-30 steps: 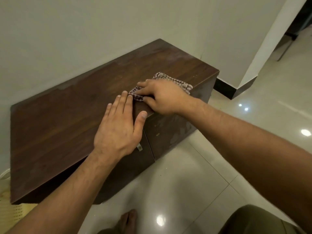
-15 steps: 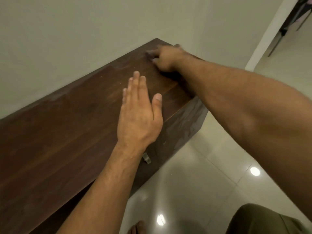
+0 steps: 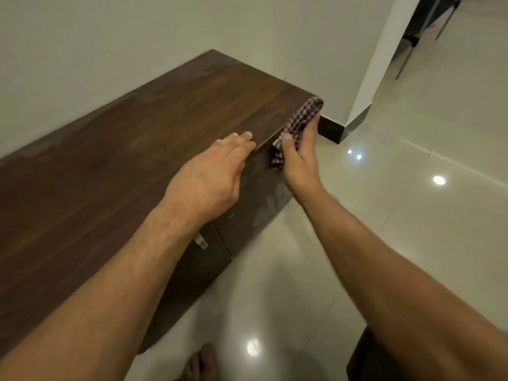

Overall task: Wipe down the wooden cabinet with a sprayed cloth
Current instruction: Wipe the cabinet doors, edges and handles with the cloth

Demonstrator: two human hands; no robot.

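A low dark wooden cabinet stands against the white wall, its top running from the lower left to the far corner. My left hand lies flat on the top near the front edge, fingers together and holding nothing. My right hand presses a checkered cloth against the upper front face of the cabinet, near its right corner. The cloth folds over the front edge, and part of it is hidden behind my palm.
A small metal door handle shows on the cabinet front below my left wrist. A white pillar with dark skirting stands just right of the cabinet. Glossy tiled floor spreads to the right. My bare foot is at the bottom, chair legs at the far right.
My right hand has pulled the cloth from the far back corner of the top down onto the front edge and face. The left hand stays flat on top.
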